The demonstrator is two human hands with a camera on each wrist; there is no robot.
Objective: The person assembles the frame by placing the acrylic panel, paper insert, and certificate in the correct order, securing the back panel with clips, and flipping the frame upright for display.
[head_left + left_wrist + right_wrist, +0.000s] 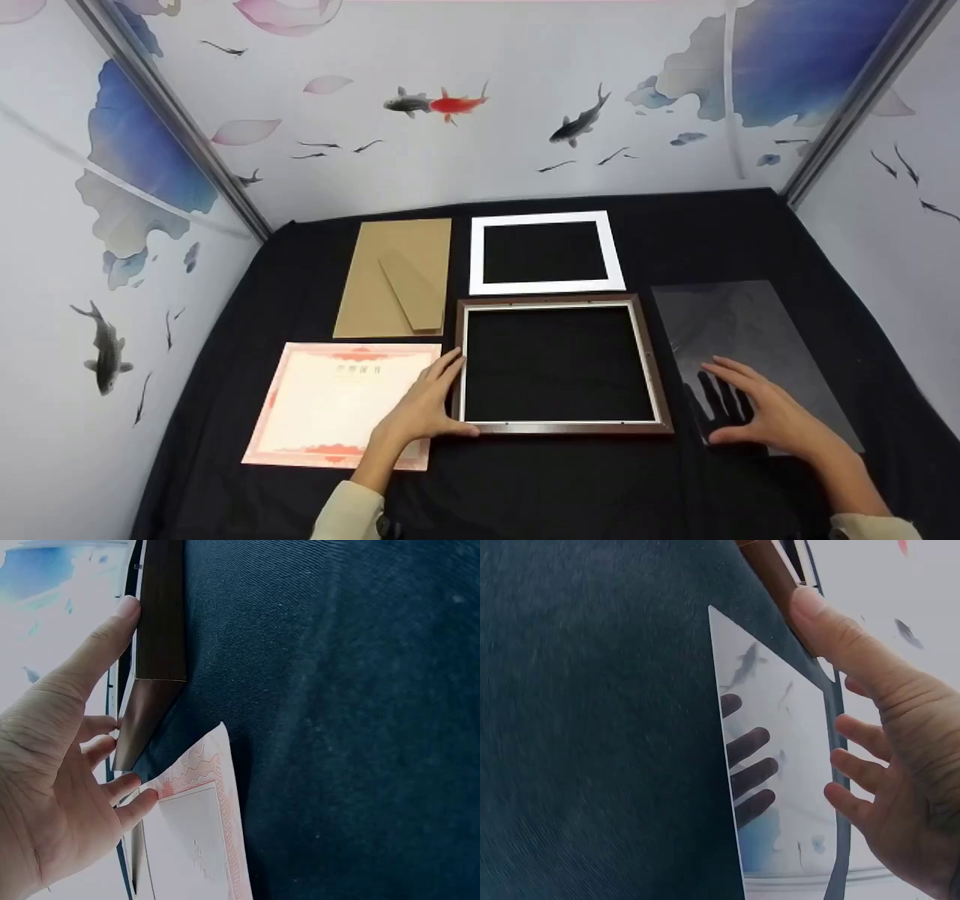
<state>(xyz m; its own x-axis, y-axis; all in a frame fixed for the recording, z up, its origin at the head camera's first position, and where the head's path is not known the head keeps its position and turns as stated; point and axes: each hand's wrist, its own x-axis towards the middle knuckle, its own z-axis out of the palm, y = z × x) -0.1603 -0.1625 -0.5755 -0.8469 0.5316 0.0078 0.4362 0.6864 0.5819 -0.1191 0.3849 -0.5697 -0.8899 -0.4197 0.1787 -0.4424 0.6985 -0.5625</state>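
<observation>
An empty brown picture frame [559,428] lies flat in the middle of the black cloth. My left hand [442,394] touches its near-left corner, thumb along the near rail [161,622] and fingers against the left rail, resting partly on a pink-bordered certificate [330,397]. My right hand [731,405] is spread with straight fingers over the near end of a clear plastic sheet [735,322], right of the frame. The fingers' reflection shows in the sheet [780,712]. Whether the fingertips touch it is unclear.
A white mat border [477,255] lies behind the frame. A kraft backing board [382,277] with a folded stand lies at the back left. Patterned walls close in the black-clothed table [525,487] on three sides.
</observation>
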